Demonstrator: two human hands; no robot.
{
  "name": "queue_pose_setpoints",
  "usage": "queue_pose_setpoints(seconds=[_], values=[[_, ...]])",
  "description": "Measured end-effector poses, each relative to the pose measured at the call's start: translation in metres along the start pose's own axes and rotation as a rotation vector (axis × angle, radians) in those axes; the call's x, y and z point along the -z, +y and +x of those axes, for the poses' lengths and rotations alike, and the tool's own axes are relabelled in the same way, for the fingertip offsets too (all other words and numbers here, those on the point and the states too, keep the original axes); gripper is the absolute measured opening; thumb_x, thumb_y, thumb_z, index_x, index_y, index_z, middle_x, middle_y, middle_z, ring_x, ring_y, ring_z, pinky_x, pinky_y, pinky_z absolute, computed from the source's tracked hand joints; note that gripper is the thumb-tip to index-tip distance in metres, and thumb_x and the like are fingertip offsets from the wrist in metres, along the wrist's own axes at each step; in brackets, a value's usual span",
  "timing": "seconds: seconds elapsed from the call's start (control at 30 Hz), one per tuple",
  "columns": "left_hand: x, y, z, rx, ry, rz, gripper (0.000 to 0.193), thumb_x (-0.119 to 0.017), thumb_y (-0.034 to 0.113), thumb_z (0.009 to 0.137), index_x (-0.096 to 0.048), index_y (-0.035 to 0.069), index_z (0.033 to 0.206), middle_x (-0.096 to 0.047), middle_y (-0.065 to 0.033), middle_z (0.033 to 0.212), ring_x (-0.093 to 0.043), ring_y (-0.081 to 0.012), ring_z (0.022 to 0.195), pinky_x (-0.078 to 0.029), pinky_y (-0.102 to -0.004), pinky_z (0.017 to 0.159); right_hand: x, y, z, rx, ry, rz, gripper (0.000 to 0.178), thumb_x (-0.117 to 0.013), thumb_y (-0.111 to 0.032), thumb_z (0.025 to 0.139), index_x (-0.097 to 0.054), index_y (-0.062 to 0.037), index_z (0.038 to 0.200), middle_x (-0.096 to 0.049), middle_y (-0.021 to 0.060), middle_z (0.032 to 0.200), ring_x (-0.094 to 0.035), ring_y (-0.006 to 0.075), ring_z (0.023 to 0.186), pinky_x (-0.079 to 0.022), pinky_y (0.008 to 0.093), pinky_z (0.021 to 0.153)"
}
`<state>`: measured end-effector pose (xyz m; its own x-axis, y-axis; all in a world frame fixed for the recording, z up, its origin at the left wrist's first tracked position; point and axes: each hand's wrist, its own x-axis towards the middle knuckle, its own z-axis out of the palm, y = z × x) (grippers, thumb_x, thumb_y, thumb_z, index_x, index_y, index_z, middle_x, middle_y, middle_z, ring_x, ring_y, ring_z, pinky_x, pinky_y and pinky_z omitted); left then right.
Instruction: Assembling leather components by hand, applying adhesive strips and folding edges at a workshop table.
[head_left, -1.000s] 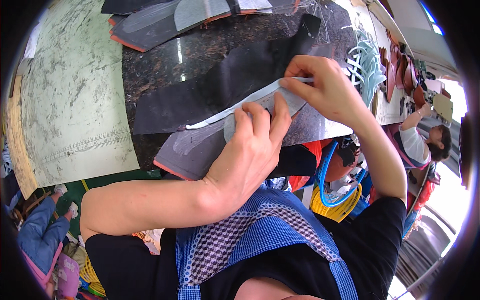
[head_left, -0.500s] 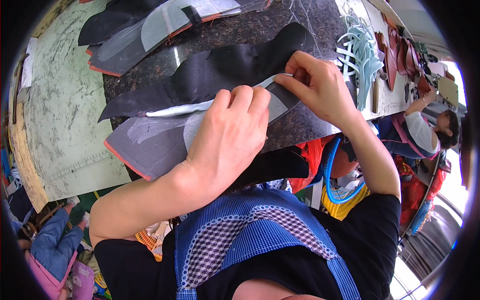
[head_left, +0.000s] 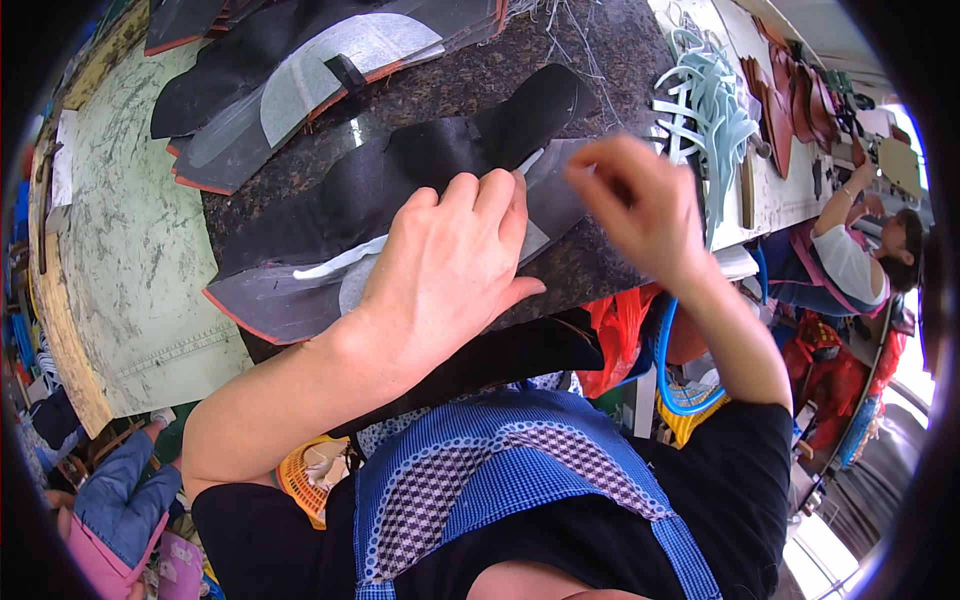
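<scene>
My left hand (head_left: 445,250) lies over a dark grey flat piece (head_left: 270,300) with a red-orange edge, its fingers laid down and thumb spread to the side. A thin white strip (head_left: 340,260) runs across that piece and disappears beneath my fingers; its other end shows beyond the fingertips. Along the far side of the strip lies a black piece with a wavy outline (head_left: 350,185). Above the right end of the pieces, my right hand (head_left: 640,205) is raised with bent fingers. Motion blurs those fingers, and I see nothing clear between them.
Stacked dark pieces with red edges (head_left: 215,150) lie at the far left of the dark speckled stone slab (head_left: 625,60). Pale blue straps (head_left: 715,110) are heaped at the right. A blue-rimmed basket (head_left: 665,375) and a red bag (head_left: 615,340) stand below the edge. Another person (head_left: 845,250) works at far right.
My right hand has let go of the white strip's end and lifted away from it. My left hand has flattened and its thumb now shows. The strip's left part lies farther onto the grey piece.
</scene>
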<state>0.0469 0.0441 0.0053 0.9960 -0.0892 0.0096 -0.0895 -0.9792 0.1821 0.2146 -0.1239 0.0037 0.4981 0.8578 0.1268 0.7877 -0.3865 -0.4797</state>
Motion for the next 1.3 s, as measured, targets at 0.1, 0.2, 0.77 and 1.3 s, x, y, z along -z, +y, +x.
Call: queue_pose_setpoints(seconds=[0.1, 0.2, 0.77, 1.3], values=[[0.004, -0.013, 0.011, 0.002, 0.061, -0.017, 0.068, -0.084, 0.047, 0.083, -0.065, 0.006, 0.134, -0.056, -0.0074, 0.11, -0.058, -0.0242, 0.106, -0.05, -0.0397, 0.091, -0.017, -0.008, -0.025, 0.253, 0.034, -0.223, 0.05, -0.078, -0.018, 0.091, -0.065, -0.0051, 0.137, -0.057, 0.0082, 0.096, -0.067, 0.0262, 0.082, -0.057, 0.0383, 0.068], [-0.008, -0.048, 0.015, 0.091, 0.367, -0.044, 0.061, -0.084, 0.042, 0.087, -0.065, 0.01, 0.135, -0.059, -0.0175, 0.127, -0.056, -0.0364, 0.126, -0.047, -0.0499, 0.104, -0.021, -0.013, -0.025, 0.234, 0.043, -0.263, 0.051, -0.076, -0.016, 0.092, -0.063, -0.0043, 0.14, -0.057, 0.0082, 0.096, -0.067, 0.026, 0.082, -0.057, 0.0381, 0.068], [-0.019, 0.031, -0.016, -0.116, 0.259, 0.252, 0.014, -0.063, 0.014, 0.091, -0.067, 0.001, 0.095, -0.073, -0.0292, 0.129, -0.071, -0.0359, 0.123, -0.057, -0.0409, 0.097, 0.024, 0.041, 0.049, -0.36, -0.507, 0.307, 0.041, -0.073, -0.04, 0.099, -0.077, 0.0004, 0.107, -0.08, 0.0085, 0.094, -0.074, 0.0142, 0.075, -0.057, 0.0325, 0.069], [0.015, 0.002, -0.029, 0.109, 0.151, 0.181, 0.012, -0.072, 0.008, 0.089, -0.061, 0.004, 0.091, -0.076, -0.0121, 0.094, -0.073, -0.02, 0.075, -0.058, -0.0332, 0.063, -0.032, -0.02, -0.003, 0.493, -0.025, 0.291, 0.025, -0.077, -0.004, 0.084, -0.076, -0.0001, 0.108, -0.075, 0.0135, 0.106, -0.071, 0.0293, 0.099, -0.057, 0.042, 0.086]])
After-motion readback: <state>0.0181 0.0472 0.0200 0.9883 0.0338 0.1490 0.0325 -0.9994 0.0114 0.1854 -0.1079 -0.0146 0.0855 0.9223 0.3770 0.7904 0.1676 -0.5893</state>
